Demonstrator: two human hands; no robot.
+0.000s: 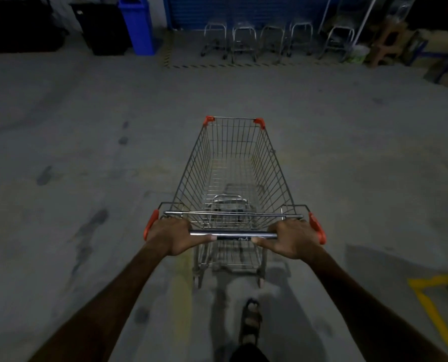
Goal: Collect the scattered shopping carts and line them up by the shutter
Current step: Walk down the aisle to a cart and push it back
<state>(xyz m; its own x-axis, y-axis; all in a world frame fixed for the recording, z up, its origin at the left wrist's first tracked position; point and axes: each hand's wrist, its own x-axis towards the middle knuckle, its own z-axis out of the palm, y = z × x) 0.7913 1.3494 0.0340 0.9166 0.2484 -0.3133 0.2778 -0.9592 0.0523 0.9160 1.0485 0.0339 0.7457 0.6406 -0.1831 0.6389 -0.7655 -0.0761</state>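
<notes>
A wire shopping cart with orange corner caps stands straight ahead of me on the concrete floor, its basket empty. My left hand grips the left end of its metal handle bar, and my right hand grips the right end, thumbs under the bar. Far ahead, several carts stand side by side in a row in front of the blue shutter, inside a striped floor marking.
A blue bin and black bins stand at the back left. Stacked boxes and a stool fill the back right. Yellow floor tape marks the near right. My sandalled foot is behind the cart.
</notes>
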